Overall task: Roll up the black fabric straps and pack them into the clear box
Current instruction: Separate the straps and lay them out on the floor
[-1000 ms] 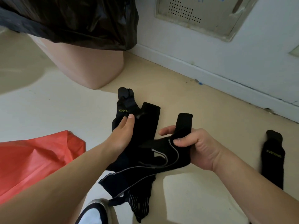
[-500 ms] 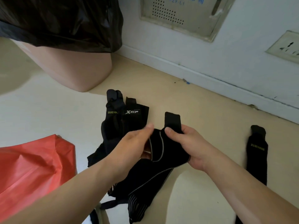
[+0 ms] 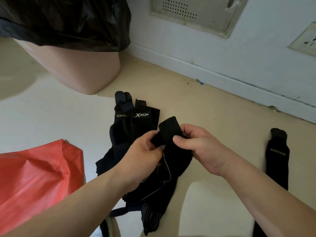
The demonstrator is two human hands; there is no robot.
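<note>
A black fabric strap (image 3: 171,130) with grey piping is held up over the floor between both hands. My left hand (image 3: 142,154) pinches its folded end from the left. From the right, my right hand (image 3: 200,147) grips the same strap, thumb on top. Its long tail (image 3: 153,211) hangs down toward me. Beneath lies a pile of black straps (image 3: 130,120) with XUEYING and XTEP logos. Another black strap (image 3: 277,158) lies alone on the floor to the right. No clear box is in view.
A pink bin (image 3: 82,69) lined with a black bag (image 3: 68,19) stands at the back left. A red plastic bag (image 3: 34,177) lies at the left. The white wall and baseboard (image 3: 222,76) run along the back right.
Both hands have closed in on the strap's upper end. The left hand left the pile and now pinches the strap, whose end is folded over.
</note>
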